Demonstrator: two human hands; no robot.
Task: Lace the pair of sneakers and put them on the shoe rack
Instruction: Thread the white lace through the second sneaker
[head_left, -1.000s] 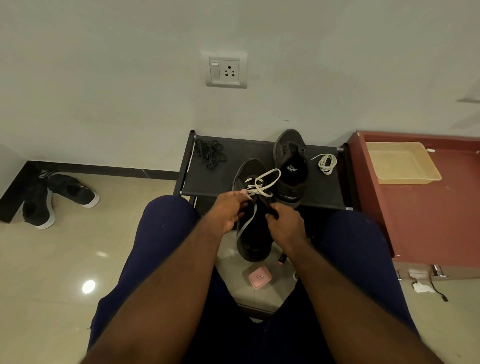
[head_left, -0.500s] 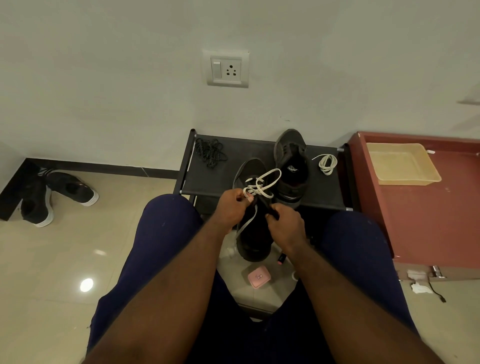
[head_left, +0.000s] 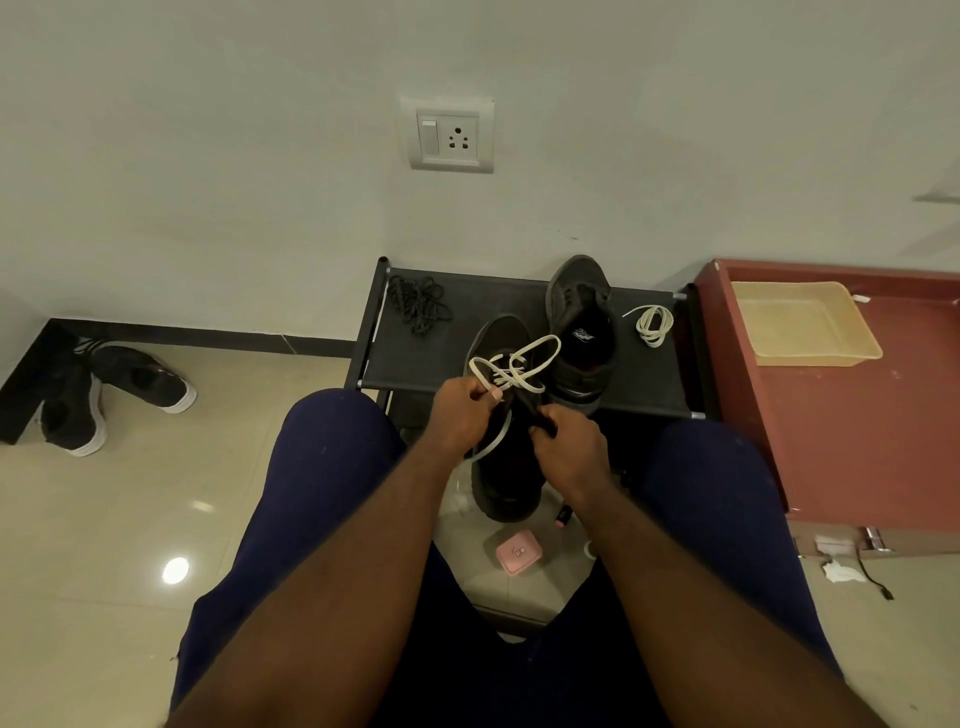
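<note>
Sneaker held between the knees, toe end overlapping the front edge of the shoe rack; position as 1 s ago. Left hand pinches the white lace, slightly higher than before; loops little changed. Right hand grips the sneaker's upper, unmoved. Second sneaker stands on the rack
</note>
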